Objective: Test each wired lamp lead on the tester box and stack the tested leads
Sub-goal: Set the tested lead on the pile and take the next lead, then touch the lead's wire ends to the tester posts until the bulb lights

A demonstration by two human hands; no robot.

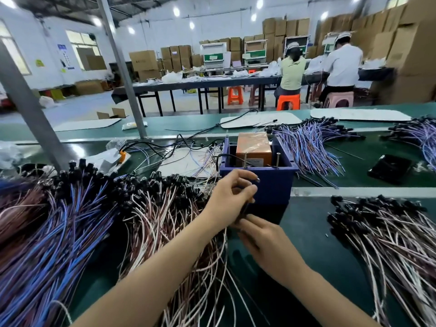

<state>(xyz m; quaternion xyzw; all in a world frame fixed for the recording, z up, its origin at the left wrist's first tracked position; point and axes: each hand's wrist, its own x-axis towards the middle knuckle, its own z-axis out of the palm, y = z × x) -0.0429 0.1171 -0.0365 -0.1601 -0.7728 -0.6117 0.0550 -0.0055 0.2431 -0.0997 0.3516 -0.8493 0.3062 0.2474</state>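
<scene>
Before the blue tester box (271, 185), left hand (232, 197) and right hand (266, 241) pinch one lead (245, 210) between them, not yet on the box. Large heap (165, 215) at left likely awaits testing; smaller stack (389, 234) at right appears tested, so most work remains

You work on a belt (304, 220) of smooth green material with a soft sheen. The box (271, 185) ahead of you is matt blue plastic. Inside it a brown block (253, 145) is wrapped in glossy clear film, and thin bright metal pins (278, 159) stand beside it. The lead (246, 207) pinched between your left hand (232, 194) and right hand (262, 237) looks dull black. The piled leads (70, 232) have smooth plastic-sheathed wires and faintly shiny black plastic heads. The tray (389, 169) is glossy black, the post (122, 67) matt grey metal, and the cartons (412, 55) plain brown cardboard.
</scene>
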